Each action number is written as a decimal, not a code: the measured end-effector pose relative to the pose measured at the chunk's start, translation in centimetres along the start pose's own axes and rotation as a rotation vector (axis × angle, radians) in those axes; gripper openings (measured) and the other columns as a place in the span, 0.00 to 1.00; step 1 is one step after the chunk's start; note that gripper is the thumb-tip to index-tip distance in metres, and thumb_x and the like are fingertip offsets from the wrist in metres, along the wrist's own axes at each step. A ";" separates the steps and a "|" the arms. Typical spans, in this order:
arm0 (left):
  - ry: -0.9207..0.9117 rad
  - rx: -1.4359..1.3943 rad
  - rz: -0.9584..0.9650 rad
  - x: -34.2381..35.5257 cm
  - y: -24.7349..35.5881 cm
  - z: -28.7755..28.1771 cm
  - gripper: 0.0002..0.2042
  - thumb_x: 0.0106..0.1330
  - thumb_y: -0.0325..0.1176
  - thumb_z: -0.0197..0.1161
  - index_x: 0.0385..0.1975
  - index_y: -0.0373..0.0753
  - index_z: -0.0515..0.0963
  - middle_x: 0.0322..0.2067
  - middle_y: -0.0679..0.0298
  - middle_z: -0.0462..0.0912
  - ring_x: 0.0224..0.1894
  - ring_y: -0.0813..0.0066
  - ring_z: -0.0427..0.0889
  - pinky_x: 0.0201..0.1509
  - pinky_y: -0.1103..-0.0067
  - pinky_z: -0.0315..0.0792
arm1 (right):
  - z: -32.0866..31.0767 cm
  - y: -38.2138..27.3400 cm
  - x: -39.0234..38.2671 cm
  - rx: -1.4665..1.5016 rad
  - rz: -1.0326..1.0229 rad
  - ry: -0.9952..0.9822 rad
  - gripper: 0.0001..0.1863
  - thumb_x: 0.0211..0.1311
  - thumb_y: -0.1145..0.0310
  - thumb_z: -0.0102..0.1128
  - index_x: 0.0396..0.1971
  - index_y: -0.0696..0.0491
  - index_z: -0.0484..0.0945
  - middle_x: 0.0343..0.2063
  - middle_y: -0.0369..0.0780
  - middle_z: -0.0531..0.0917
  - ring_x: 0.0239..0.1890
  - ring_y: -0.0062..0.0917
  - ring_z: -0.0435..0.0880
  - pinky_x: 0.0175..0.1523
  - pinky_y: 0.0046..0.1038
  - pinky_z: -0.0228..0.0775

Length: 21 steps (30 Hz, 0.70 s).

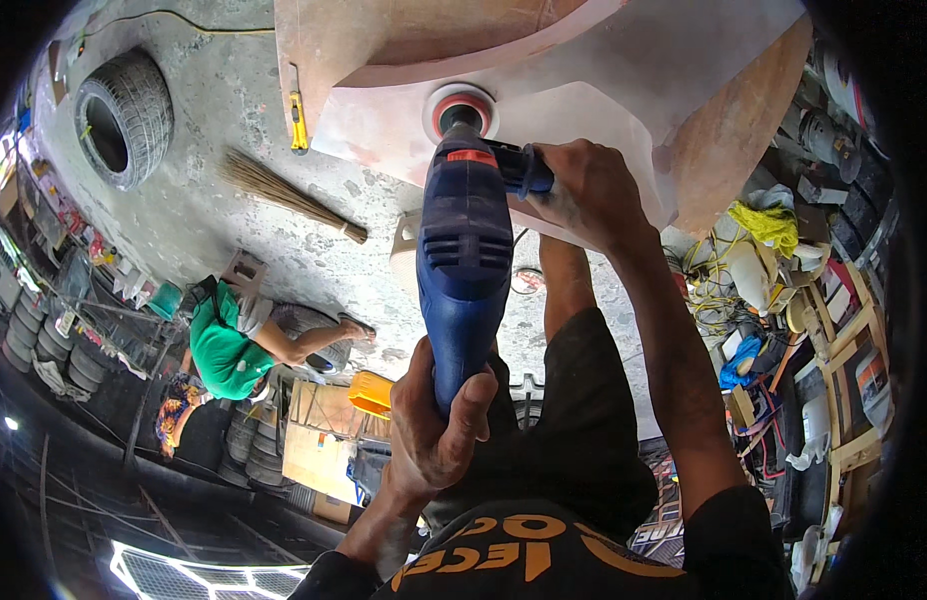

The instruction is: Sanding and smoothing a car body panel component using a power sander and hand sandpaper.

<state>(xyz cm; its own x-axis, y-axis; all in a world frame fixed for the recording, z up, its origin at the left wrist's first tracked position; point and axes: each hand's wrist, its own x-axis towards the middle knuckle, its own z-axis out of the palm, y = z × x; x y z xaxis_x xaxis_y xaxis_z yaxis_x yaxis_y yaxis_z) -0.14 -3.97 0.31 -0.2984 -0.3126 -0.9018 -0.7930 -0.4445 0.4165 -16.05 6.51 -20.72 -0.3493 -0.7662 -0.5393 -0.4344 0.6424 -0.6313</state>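
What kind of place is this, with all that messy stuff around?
Probably a workshop or garage: there's a blue power tool, a loose tire at upper left and tangled cords on the right.

The bare left hand (434, 440) curls near, thumb upward; the bare right hand (589, 195) clenches farther off, its dark-sleeved arm (679, 350) outstretched.

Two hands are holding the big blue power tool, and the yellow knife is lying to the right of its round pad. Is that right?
Not quite: the head view shows the yellow knife lying to the left of the round pad. Both left hand and right hand do hold the blue power tool.
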 end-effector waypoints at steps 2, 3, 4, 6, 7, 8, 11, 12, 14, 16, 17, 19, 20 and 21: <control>-0.002 0.004 0.000 -0.1 -0.3 -0.1 0.28 0.72 0.55 0.60 0.50 0.29 0.71 0.25 0.63 0.79 0.18 0.82 0.76 0.22 0.84 0.70 | 0.6 0.2 -0.1 -0.023 -0.023 0.019 0.18 0.47 0.59 0.80 0.36 0.51 0.86 0.26 0.46 0.88 0.30 0.40 0.90 0.41 0.38 0.83; 0.005 -0.004 0.004 -0.2 -0.7 -0.2 0.28 0.72 0.55 0.60 0.49 0.29 0.71 0.25 0.63 0.79 0.18 0.82 0.76 0.21 0.84 0.70 | 0.9 0.2 -0.2 -0.043 -0.049 0.040 0.18 0.47 0.59 0.80 0.36 0.51 0.86 0.26 0.46 0.88 0.30 0.40 0.90 0.41 0.38 0.83; 0.012 -0.011 0.008 -0.3 -1.0 -0.4 0.28 0.73 0.55 0.60 0.48 0.30 0.71 0.25 0.63 0.79 0.17 0.81 0.76 0.21 0.83 0.70 | 1.0 0.2 -0.1 -0.045 -0.046 0.039 0.18 0.47 0.59 0.80 0.36 0.51 0.86 0.26 0.46 0.88 0.30 0.40 0.90 0.41 0.38 0.83; 0.004 -0.019 0.016 -0.4 -1.5 -0.7 0.28 0.73 0.56 0.59 0.48 0.29 0.71 0.26 0.63 0.79 0.17 0.81 0.77 0.21 0.83 0.71 | 1.1 -0.1 -0.1 0.001 -0.069 0.039 0.16 0.48 0.60 0.79 0.35 0.51 0.85 0.26 0.47 0.87 0.30 0.40 0.90 0.41 0.38 0.83; 0.004 -0.020 0.024 -0.5 -1.7 -0.9 0.28 0.73 0.56 0.59 0.47 0.29 0.71 0.26 0.63 0.79 0.17 0.81 0.77 0.21 0.84 0.71 | 1.4 -0.5 -0.1 0.005 -0.070 0.038 0.16 0.48 0.60 0.79 0.35 0.51 0.85 0.26 0.47 0.87 0.30 0.40 0.90 0.41 0.38 0.83; 0.007 -0.018 0.022 -0.7 -2.0 -0.9 0.28 0.73 0.56 0.59 0.47 0.29 0.71 0.26 0.63 0.79 0.17 0.81 0.77 0.21 0.84 0.71 | 1.7 -0.8 -0.1 0.037 -0.050 0.014 0.15 0.49 0.61 0.77 0.35 0.51 0.84 0.26 0.47 0.87 0.32 0.42 0.89 0.42 0.40 0.82; 0.043 -0.022 0.009 -1.1 -2.5 -1.1 0.29 0.73 0.57 0.58 0.47 0.29 0.71 0.28 0.62 0.79 0.18 0.81 0.78 0.20 0.84 0.71 | 2.6 -1.2 0.1 0.080 -0.026 -0.028 0.14 0.50 0.62 0.74 0.35 0.51 0.84 0.27 0.48 0.86 0.34 0.44 0.88 0.44 0.42 0.81; 0.044 -0.020 0.005 -1.2 -2.6 -1.2 0.29 0.73 0.57 0.58 0.47 0.29 0.71 0.29 0.61 0.79 0.18 0.81 0.78 0.20 0.84 0.71 | 2.7 -1.2 0.1 0.091 -0.020 -0.044 0.14 0.50 0.63 0.74 0.36 0.50 0.84 0.27 0.47 0.86 0.34 0.44 0.88 0.44 0.42 0.81; 0.046 -0.018 -0.001 -1.2 -2.6 -1.3 0.29 0.73 0.57 0.58 0.47 0.29 0.71 0.29 0.61 0.79 0.18 0.82 0.78 0.20 0.84 0.71 | 2.7 -1.3 0.2 0.078 -0.018 -0.057 0.13 0.50 0.64 0.74 0.36 0.50 0.84 0.27 0.47 0.86 0.34 0.44 0.88 0.44 0.41 0.81; 0.059 0.074 0.025 -1.1 -2.6 -1.0 0.37 0.73 0.63 0.52 0.55 0.25 0.71 0.31 0.57 0.81 0.14 0.82 0.75 0.15 0.84 0.65 | 2.5 -1.3 0.3 0.065 -0.015 -0.068 0.13 0.50 0.64 0.74 0.36 0.50 0.85 0.27 0.47 0.87 0.34 0.43 0.88 0.45 0.41 0.81; 0.059 0.074 0.027 -1.1 -2.5 -1.0 0.37 0.73 0.63 0.52 0.55 0.25 0.71 0.31 0.57 0.81 0.14 0.82 0.75 0.15 0.84 0.65 | 2.1 -1.2 0.2 0.077 -0.013 -0.053 0.13 0.50 0.64 0.74 0.36 0.50 0.85 0.27 0.47 0.87 0.34 0.44 0.88 0.44 0.41 0.81; 0.030 0.056 0.047 -1.0 -1.9 -0.9 0.37 0.73 0.62 0.53 0.55 0.25 0.71 0.31 0.57 0.81 0.15 0.81 0.76 0.15 0.83 0.65 | 1.3 -1.1 0.1 0.091 -0.013 -0.035 0.13 0.50 0.64 0.75 0.36 0.50 0.84 0.27 0.48 0.87 0.34 0.44 0.88 0.44 0.41 0.81; 0.031 0.058 0.050 -0.9 -1.6 -0.8 0.37 0.73 0.62 0.53 0.55 0.25 0.71 0.31 0.57 0.81 0.15 0.81 0.76 0.15 0.83 0.65 | 0.8 -1.1 0.1 0.068 -0.013 -0.017 0.14 0.50 0.63 0.75 0.36 0.50 0.84 0.27 0.48 0.87 0.34 0.44 0.88 0.44 0.41 0.81; 0.016 0.015 0.047 -0.9 -1.2 -0.8 0.33 0.73 0.59 0.57 0.52 0.26 0.71 0.30 0.60 0.80 0.17 0.81 0.77 0.18 0.84 0.68 | 0.3 -1.1 0.1 0.045 -0.014 0.002 0.14 0.50 0.62 0.75 0.35 0.50 0.84 0.27 0.48 0.87 0.34 0.44 0.88 0.44 0.41 0.81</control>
<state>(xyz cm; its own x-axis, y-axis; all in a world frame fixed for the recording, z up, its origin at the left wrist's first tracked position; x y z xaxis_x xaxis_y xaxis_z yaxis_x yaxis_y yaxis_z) 1.47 -3.81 0.70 -0.3271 -0.3462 -0.8793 -0.7864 -0.4162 0.4564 -15.35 5.79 -20.26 -0.3448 -0.7751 -0.5294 -0.4018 0.6316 -0.6630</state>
